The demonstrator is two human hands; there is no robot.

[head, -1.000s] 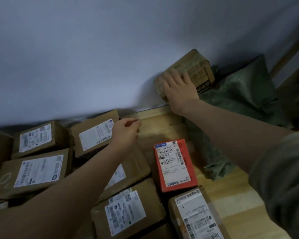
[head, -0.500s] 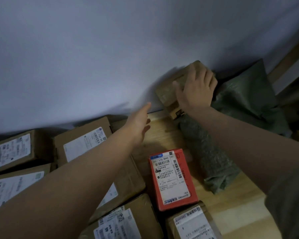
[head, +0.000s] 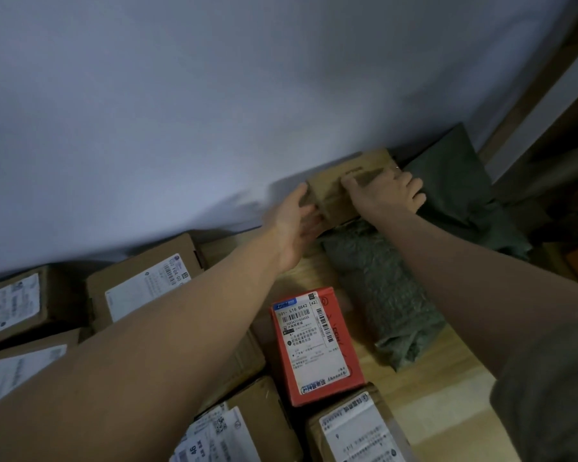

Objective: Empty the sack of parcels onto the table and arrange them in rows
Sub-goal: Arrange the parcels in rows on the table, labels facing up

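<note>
A brown cardboard parcel leans against the wall at the back of the wooden table, on top of the green woven sack. My right hand grips its right end, fingers curled over the far edge. My left hand touches its left end with fingers extended. A red parcel with a white label lies nearer to me. Several brown labelled boxes lie at the left and along the bottom.
The grey wall stands right behind the table. The crumpled sack spreads to the right corner. A wooden frame runs up at the far right. Bare table wood shows at the lower right.
My left hand has reached forward and right from the boxes to the parcel's left end. My right hand has shifted its hold on the parcel, which now lies lower against the wall.
</note>
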